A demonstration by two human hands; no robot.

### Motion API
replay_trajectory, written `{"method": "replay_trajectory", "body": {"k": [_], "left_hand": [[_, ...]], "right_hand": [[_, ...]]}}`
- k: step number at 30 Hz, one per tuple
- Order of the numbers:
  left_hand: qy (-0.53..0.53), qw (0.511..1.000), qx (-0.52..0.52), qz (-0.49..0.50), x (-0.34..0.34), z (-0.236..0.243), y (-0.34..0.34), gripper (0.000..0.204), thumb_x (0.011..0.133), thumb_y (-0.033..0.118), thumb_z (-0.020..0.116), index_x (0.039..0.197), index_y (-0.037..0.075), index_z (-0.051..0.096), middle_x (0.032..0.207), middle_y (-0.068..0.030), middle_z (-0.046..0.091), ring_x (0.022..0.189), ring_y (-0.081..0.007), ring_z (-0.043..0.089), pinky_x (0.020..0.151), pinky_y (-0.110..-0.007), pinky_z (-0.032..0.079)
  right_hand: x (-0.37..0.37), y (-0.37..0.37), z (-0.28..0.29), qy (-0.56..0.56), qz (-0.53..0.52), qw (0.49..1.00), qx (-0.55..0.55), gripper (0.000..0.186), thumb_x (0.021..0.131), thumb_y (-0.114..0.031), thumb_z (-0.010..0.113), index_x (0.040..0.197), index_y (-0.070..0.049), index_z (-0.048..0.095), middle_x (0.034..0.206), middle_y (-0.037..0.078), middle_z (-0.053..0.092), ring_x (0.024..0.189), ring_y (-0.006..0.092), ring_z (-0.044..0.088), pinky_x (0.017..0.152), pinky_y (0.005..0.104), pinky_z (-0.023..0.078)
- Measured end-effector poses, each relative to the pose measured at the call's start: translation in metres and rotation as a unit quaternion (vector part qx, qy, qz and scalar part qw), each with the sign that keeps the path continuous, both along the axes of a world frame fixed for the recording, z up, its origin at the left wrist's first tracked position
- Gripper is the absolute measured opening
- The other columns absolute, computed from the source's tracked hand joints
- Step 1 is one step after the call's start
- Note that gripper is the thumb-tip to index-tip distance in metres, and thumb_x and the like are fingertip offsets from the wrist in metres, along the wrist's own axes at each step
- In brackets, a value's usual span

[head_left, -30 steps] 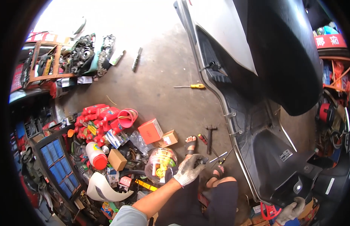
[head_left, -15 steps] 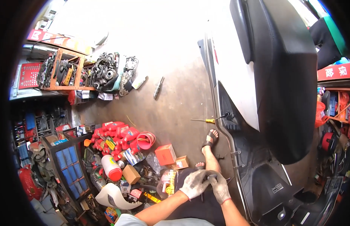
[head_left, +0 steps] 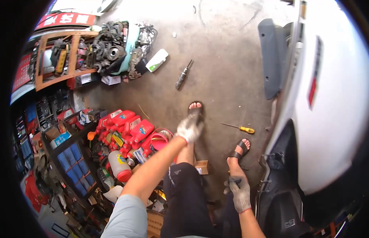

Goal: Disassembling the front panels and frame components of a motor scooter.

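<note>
I stand on a concrete floor beside a white scooter [head_left: 331, 99]. My left hand [head_left: 190, 127], in a grey work glove, is raised over my left leg and blurred; whether it holds anything is unclear. My right hand [head_left: 240, 193], also gloved, hangs low by my right knee, its fingers closed around a small dark object [head_left: 233, 180]. My sandalled feet [head_left: 240, 148] are below. A yellow-handled screwdriver [head_left: 240, 128] lies on the floor between my feet and the scooter.
Red oil bottles [head_left: 127, 127] and a red funnel [head_left: 162, 139] crowd the floor at left, with a small cardboard box [head_left: 201, 166] near my leg. A black tool [head_left: 183, 74], a white bottle [head_left: 156, 60], engine parts [head_left: 113, 43] and a wooden shelf [head_left: 57, 59] lie farther off.
I have risen from a crouch and the view has swung left. My hands, together half a second ago, have parted: the left lifted up, the right dropped to my knee.
</note>
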State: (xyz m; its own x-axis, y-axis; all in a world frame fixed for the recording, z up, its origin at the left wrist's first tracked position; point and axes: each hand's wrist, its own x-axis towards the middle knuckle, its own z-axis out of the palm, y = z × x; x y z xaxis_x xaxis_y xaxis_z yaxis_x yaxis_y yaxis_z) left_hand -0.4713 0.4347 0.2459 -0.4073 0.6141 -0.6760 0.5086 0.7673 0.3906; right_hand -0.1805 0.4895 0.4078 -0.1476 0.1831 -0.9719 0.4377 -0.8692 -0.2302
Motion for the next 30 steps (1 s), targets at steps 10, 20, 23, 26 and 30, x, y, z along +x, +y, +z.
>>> {"method": "replay_trajectory", "body": {"k": [10, 20, 23, 26, 30], "left_hand": [[0.208, 0.962, -0.165, 0.06, -0.164, -0.267, 0.038, 0.061, 0.086, 0.035, 0.065, 0.134, 0.004, 0.044, 0.129, -0.0219, 0.054, 0.117, -0.039, 0.057, 0.098, -0.047, 0.048], [0.018, 0.993, -0.115, -0.01, -0.164, -0.214, -0.007, 0.05, 0.08, 0.026, 0.062, 0.121, 0.0, 0.049, 0.082, -0.0228, 0.067, 0.068, -0.0344, 0.068, 0.069, -0.045, 0.054], [-0.183, 0.977, -0.1, -0.038, -0.102, -0.103, -0.006, 0.053, 0.077, 0.019, 0.065, 0.125, 0.003, 0.049, 0.084, -0.022, 0.066, 0.07, -0.033, 0.068, 0.069, -0.044, 0.053], [-0.289, 0.942, -0.118, -0.125, -0.055, 0.056, 0.04, 0.044, 0.076, 0.019, 0.065, 0.116, 0.004, 0.054, 0.086, -0.0216, 0.065, 0.082, -0.0335, 0.067, 0.075, -0.044, 0.052], [-0.377, 0.894, -0.116, -0.214, -0.025, 0.181, 0.052, 0.033, 0.079, 0.022, 0.065, 0.106, 0.005, 0.057, 0.088, -0.0235, 0.064, 0.092, -0.041, 0.065, 0.079, -0.047, 0.05]], "right_hand": [[-0.058, -0.055, -0.064, -0.065, -0.042, 0.99, -0.121, 0.031, 0.088, 0.004, 0.053, 0.118, 0.003, 0.054, 0.091, 0.015, 0.068, 0.066, 0.019, 0.065, 0.062, 0.0282, 0.054], [-0.082, -0.022, -0.051, -0.054, -0.128, 0.987, -0.081, 0.027, 0.095, -0.002, 0.052, 0.121, 0.003, 0.05, 0.092, 0.013, 0.064, 0.063, 0.0171, 0.061, 0.064, 0.0321, 0.055], [-0.074, -0.005, -0.028, -0.038, -0.166, 0.985, -0.012, 0.032, 0.097, -0.002, 0.05, 0.129, 0.003, 0.049, 0.094, 0.013, 0.064, 0.068, 0.0164, 0.06, 0.069, 0.0318, 0.055], [-0.065, 0.019, 0.007, -0.035, -0.178, 0.983, 0.001, 0.032, 0.099, -0.007, 0.051, 0.129, 0.003, 0.051, 0.098, 0.012, 0.064, 0.069, 0.0162, 0.061, 0.072, 0.0318, 0.055], [-0.048, 0.027, 0.043, -0.022, -0.225, 0.972, 0.066, 0.033, 0.099, -0.01, 0.053, 0.129, 0.002, 0.053, 0.105, 0.011, 0.064, 0.075, 0.0158, 0.063, 0.074, 0.0323, 0.055]]}}
